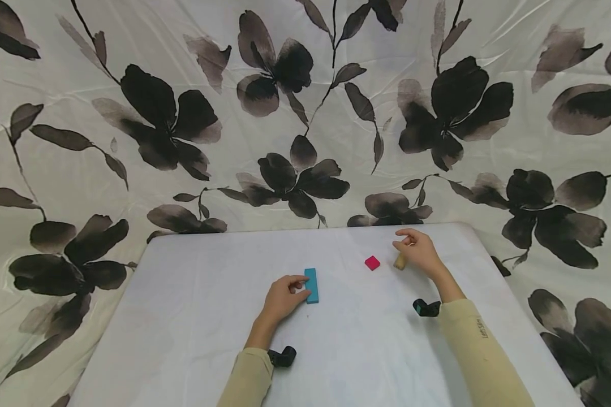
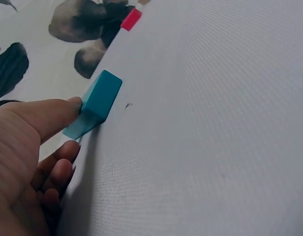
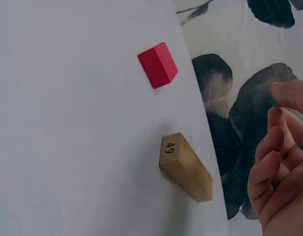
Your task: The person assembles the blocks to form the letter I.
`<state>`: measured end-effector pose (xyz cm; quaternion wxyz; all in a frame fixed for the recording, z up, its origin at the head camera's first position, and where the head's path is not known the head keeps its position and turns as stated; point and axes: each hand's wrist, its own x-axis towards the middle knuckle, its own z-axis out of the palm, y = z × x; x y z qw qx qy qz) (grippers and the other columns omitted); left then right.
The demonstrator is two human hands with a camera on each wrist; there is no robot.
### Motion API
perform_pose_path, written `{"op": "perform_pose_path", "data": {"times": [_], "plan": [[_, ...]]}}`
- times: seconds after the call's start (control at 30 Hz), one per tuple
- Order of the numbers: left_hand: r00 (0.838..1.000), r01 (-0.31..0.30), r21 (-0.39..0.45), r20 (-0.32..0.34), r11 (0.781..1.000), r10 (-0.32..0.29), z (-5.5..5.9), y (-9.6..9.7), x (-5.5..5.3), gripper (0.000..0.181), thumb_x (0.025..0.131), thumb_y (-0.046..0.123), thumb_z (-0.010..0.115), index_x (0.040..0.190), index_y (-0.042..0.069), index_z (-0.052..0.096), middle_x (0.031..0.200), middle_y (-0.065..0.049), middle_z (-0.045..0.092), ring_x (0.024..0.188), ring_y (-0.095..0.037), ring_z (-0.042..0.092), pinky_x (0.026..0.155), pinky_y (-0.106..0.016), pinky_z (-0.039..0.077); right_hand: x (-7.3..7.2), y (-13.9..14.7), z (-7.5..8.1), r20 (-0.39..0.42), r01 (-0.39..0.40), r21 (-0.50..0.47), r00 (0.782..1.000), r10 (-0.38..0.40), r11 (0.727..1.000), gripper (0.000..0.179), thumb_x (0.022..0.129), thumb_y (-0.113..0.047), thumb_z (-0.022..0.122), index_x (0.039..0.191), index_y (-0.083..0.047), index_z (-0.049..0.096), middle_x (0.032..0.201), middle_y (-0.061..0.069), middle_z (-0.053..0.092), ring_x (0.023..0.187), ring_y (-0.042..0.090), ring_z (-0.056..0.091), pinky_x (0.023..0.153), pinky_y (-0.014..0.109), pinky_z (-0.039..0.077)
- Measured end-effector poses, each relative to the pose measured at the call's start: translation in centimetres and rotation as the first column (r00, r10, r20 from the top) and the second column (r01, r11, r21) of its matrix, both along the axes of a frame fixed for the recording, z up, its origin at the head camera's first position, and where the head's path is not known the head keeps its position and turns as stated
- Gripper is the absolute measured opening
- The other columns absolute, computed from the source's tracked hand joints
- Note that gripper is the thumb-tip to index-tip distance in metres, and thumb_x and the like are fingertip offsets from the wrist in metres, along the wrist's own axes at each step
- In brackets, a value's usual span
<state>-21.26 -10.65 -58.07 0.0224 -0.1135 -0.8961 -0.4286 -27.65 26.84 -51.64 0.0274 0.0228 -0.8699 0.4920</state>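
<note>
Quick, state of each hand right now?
Left hand: at the blue block; whether holding it cannot be told.
Right hand: open, holding nothing, near the wooden block.

Looking down through the head camera, I have the left hand (image 1: 282, 298) with its thumb and a fingertip at the left edge of a blue block (image 1: 312, 286), whose long side runs away from me on the white table (image 1: 193, 322). Over to the right I see the right hand (image 1: 421, 252), its fingers bent, partly covering a wooden block (image 1: 399, 262), with a red block (image 1: 372, 263) just beside it, turned cornerwise. Behind the table I get a pale sheet (image 1: 346, 141) printed with dark flowers, and both forearms wear yellowish sleeves (image 1: 481, 345).
</note>
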Motion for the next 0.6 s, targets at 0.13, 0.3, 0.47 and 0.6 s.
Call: {"op": "perform_pose_path", "data": {"times": [0.13,0.3,0.47,0.6], "plan": [[1.0,0.011,-0.011,0.007,1.0,-0.011,0.0,0.0,-0.3,0.031,0.085,0.023,0.077,0.114,0.014,0.073,0.084,0.005,0.059,0.07,-0.012,0.046,0.063,-0.029,0.039,0.4,1.0,-0.2,0.007,0.044,0.041,0.999,-0.045,0.998,0.04,0.092,-0.017,0.068,0.125,0.003,0.059,0.085,0.01,0.056,0.074,0.018,0.049,0.063,0.026,0.04],[1.0,0.021,0.001,0.01,1.0,-0.021,0.0,0.0,-0.5,0.03,0.085,0.023,0.076,0.114,0.015,0.073,0.085,0.004,0.058,0.07,-0.013,0.046,0.063,-0.03,0.039,0.4,2.0,-1.4,0.042,0.088,0.087,0.995,-0.092,0.992,0.047,0.092,-0.022,0.068,0.13,0.002,0.056,0.092,0.01,0.055,0.08,0.021,0.049,0.067,0.03,0.041],[1.0,0.015,0.013,0.016,1.0,-0.016,0.0,-0.1,-0.4,0.031,0.086,0.022,0.076,0.115,0.014,0.072,0.085,0.004,0.059,0.071,-0.013,0.046,0.063,-0.03,0.039,0.6,2.4,-2.7,0.1,0.108,0.059,0.988,-0.113,0.992,0.054,0.088,-0.022,0.072,0.133,0.0,0.053,0.103,0.014,0.055,0.079,0.021,0.05,0.067,0.031,0.042],[1.0,0.007,0.013,0.021,1.0,-0.007,-0.1,-0.1,-0.2,0.031,0.086,0.023,0.076,0.115,0.014,0.072,0.085,0.005,0.058,0.071,-0.013,0.046,0.063,-0.029,0.039,0.8,2.5,-3.3,0.139,0.116,0.054,0.983,-0.122,0.992,0.061,0.086,-0.025,0.074,0.136,0.0,0.049,0.112,0.017,0.052,0.087,0.024,0.049,0.069,0.032,0.042]]}}
